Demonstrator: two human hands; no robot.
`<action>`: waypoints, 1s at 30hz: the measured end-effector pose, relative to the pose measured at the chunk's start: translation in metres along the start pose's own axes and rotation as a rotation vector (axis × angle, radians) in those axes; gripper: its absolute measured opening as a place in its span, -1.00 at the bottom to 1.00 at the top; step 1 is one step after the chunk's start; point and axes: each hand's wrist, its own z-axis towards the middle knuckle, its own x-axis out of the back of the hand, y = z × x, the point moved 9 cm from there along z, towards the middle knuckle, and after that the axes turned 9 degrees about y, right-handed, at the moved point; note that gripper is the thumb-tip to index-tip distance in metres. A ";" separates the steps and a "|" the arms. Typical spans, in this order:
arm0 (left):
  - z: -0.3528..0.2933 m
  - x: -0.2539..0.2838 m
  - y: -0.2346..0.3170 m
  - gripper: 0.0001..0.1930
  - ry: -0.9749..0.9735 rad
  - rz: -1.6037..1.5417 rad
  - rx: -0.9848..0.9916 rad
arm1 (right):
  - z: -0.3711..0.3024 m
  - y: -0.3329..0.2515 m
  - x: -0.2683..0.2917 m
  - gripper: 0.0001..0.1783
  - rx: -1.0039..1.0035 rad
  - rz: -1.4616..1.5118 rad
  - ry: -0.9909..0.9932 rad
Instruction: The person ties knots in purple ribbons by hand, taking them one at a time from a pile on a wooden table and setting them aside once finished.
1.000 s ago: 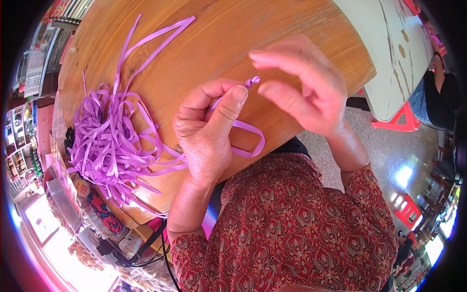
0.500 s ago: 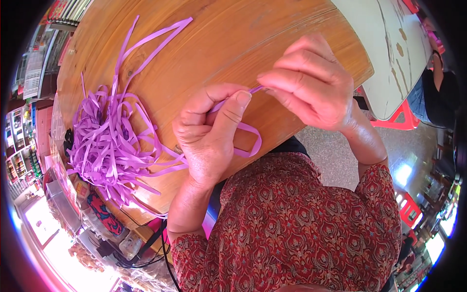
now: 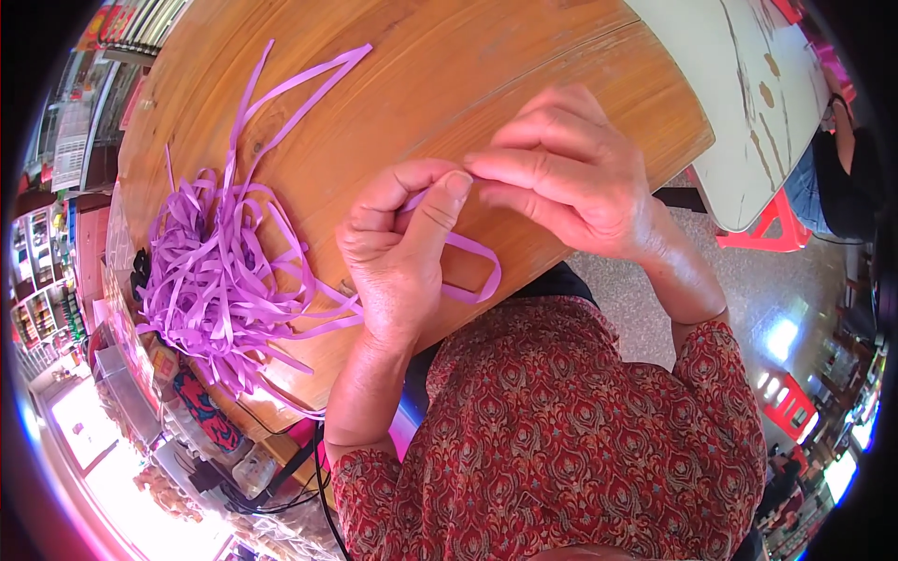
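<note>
My left hand (image 3: pixel 393 252) is closed, pinching a thin purple ribbon (image 3: pixel 489 269) between thumb and forefinger. A loop of this ribbon hangs out to the right below the hand, over the table edge side. Beside the left thumb tip, the fingertips of my right hand (image 3: pixel 571 178) come together on the ribbon's short end, mostly hidden by the fingers. From behind my left wrist, strands run left to a big tangled heap of purple ribbon (image 3: pixel 220 271) on the wooden table (image 3: pixel 421 84). Two long strands stretch from the heap toward the far side.
A white marbled table (image 3: pixel 739 103) adjoins at the far right, with a red stool (image 3: pixel 772 229) under it and a seated person (image 3: pixel 842 178) next to it. Dark cables (image 3: pixel 320 467) hang at the table's near left edge. Packed shelves (image 3: pixel 42 280) line the left.
My right hand has moved left and slightly down, closing the gap to my left thumb. The stretch of ribbon between the two hands is now shorter. My left hand has barely shifted.
</note>
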 end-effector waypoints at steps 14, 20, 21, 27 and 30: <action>-0.022 0.013 0.077 -0.81 0.127 0.568 -0.844 | -0.008 0.041 0.045 -0.80 -0.383 -0.232 0.101; -0.040 0.089 0.061 -0.74 0.112 0.794 -0.540 | -0.001 0.007 -0.007 -0.63 -0.113 -0.293 -0.130; -0.045 0.094 0.057 -0.74 0.121 0.798 -0.539 | 0.001 -0.007 -0.026 -0.63 -0.072 -0.191 -0.183; -0.052 0.086 0.037 -0.75 0.053 1.089 -0.641 | -0.004 -0.056 -0.110 -0.59 0.035 -0.046 -0.330; -0.053 0.092 0.037 -0.79 0.070 1.000 -0.657 | -0.005 -0.066 -0.126 -0.60 0.103 -0.117 -0.321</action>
